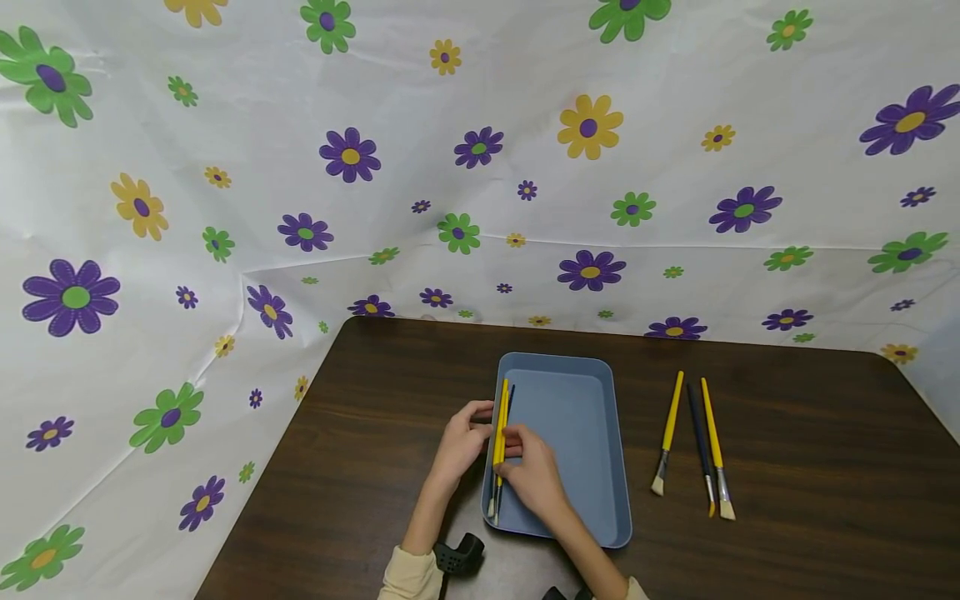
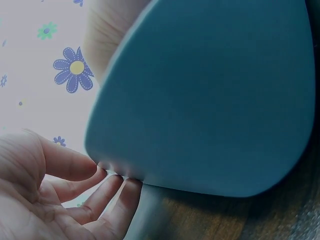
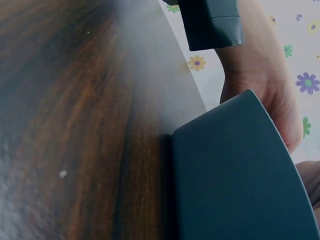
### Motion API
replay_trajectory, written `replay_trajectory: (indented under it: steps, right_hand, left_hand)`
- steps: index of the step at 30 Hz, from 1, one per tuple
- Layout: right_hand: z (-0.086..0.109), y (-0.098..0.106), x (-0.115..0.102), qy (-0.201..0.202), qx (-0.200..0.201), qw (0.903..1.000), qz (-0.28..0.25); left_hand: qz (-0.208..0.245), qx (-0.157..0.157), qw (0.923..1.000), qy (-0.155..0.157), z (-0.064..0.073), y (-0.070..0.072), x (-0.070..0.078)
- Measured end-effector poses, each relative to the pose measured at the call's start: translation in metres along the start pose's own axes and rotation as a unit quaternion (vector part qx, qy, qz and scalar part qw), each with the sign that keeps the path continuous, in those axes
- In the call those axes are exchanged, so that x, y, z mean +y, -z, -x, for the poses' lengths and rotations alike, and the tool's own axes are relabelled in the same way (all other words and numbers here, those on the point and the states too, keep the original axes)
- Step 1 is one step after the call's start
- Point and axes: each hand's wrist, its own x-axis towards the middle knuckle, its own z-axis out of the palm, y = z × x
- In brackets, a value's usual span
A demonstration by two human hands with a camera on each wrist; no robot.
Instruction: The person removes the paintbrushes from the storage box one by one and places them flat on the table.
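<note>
Along the left inner side of a blue-grey tray (image 1: 577, 433) lie yellow paintbrushes (image 1: 503, 408) and a dark-handled paintbrush (image 1: 512, 395), pale bristles toward the near end. My right hand (image 1: 534, 473) reaches over the tray, thumb and fingers pinching a yellow paintbrush among them. At the tray's left long side is my left hand (image 1: 461, 442). The left wrist view has its thumb and fingertips touching the outer wall of the tray (image 2: 200, 110), the hand (image 2: 65, 195) below left. Only the tray's outer wall (image 3: 235, 175) shows large in the right wrist view; the brushes are hidden there.
Right of the tray on the brown wooden table (image 1: 825, 467) lie a yellow paintbrush (image 1: 672, 417), a black paintbrush (image 1: 699, 433) and another yellow paintbrush (image 1: 712, 425), bristles toward me. A white flowered sheet (image 1: 420, 108) hangs behind and to the left.
</note>
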Motion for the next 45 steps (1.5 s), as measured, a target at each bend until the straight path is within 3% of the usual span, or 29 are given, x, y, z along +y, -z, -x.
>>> replay_trajectory:
  steps: [14,24,45]
  right_hand:
    - [-0.001,0.002,0.0,-0.018,-0.009,0.9996,-0.018]
    - [-0.005,0.01,0.001,-0.027,0.026,0.998,-0.052]
    - [-0.007,0.022,-0.005,-0.075,0.033,0.9855,-0.149]
  left_hand:
    - [-0.001,-0.004,1.0,-0.009,-0.001,0.0,-0.002]
    - [0.001,-0.006,1.0,-0.005,-0.002,-0.002,-0.002]
    - [-0.001,-0.005,0.9999,-0.012,-0.002,-0.001,0.0]
